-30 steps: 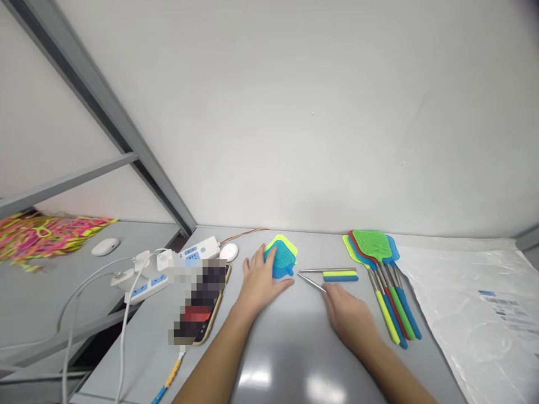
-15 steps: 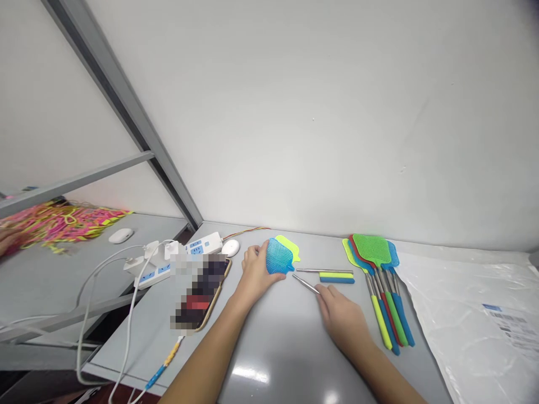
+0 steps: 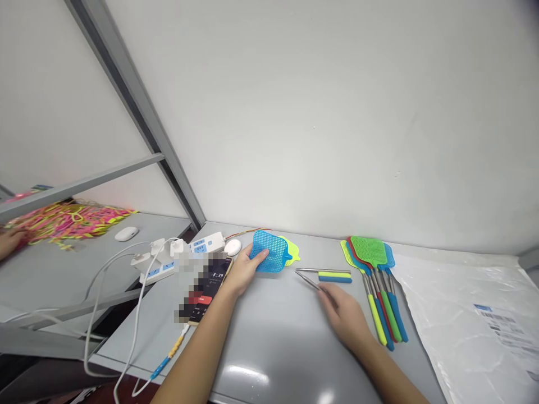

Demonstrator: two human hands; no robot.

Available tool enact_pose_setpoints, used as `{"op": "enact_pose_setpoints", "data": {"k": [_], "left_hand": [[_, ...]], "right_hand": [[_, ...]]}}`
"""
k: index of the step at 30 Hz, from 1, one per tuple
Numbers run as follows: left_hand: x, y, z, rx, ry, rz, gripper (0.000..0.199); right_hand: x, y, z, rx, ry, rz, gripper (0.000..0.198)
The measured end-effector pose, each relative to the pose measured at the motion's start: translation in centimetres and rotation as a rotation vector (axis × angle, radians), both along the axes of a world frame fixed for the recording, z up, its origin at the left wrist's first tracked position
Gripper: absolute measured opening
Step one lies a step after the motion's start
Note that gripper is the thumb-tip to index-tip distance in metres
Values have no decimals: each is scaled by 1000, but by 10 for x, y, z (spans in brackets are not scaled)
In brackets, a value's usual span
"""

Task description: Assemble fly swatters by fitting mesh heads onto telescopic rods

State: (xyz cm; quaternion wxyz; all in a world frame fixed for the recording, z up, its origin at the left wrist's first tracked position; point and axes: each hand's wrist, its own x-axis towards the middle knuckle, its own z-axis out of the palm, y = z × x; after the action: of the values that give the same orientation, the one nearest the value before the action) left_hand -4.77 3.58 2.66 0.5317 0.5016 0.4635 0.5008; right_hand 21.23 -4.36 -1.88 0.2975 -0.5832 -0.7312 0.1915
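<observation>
My left hand [image 3: 243, 272] grips a blue mesh fly swatter head [image 3: 273, 253] by its left side, thumb across the mesh, its narrow neck pointing right. A yellow-green swatter head [image 3: 293, 252] lies partly hidden behind it on the table. In my closed right hand [image 3: 346, 315] is a thin metal rod [image 3: 309, 280], its tip aimed up and left, apart from the blue head. Just beyond that tip rests another metal rod [image 3: 324, 271], beside a yellow grip [image 3: 339, 275] and a blue grip [image 3: 337, 279]. The lower end of the held rod is covered by my fingers.
Several assembled fly swatters [image 3: 369, 251] are fanned together at the right, next to a white plastic bag [image 3: 446, 303]. On the left are a phone [image 3: 213, 286], a power strip [image 3: 210, 243] with cables, and a round white object [image 3: 232, 247]. Another person's hand [image 3: 12, 241] touches colourful cords [image 3: 84, 217].
My left hand has shifted left and turned the blue swatter head, moving it away from the rod tip and showing its face more fully. My right hand still holds the rod.
</observation>
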Motion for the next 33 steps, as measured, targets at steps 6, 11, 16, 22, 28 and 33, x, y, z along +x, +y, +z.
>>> {"op": "enact_pose_setpoints", "data": {"k": [6, 11, 16, 22, 28, 33], "left_hand": [[4, -5, 0, -68, -63, -143, 48], [2, -4, 0, -100, 0, -155, 45], [0, -4, 4, -101, 78, -158, 42], [1, -6, 8, -110, 92, -183, 41], [8, -4, 3, -119, 103, -265, 35], [20, -1, -4, -103, 96, -223, 38]], "right_hand": [[3, 1, -2, 7, 114, 18, 32], [3, 3, -5, 24, 122, 30, 30], [5, 4, -10, 91, 84, 89, 26], [6, 2, -13, 131, 54, 113, 24], [5, 0, -13, 126, 4, 129, 24], [11, 4, -15, 208, -17, 68, 24]]}}
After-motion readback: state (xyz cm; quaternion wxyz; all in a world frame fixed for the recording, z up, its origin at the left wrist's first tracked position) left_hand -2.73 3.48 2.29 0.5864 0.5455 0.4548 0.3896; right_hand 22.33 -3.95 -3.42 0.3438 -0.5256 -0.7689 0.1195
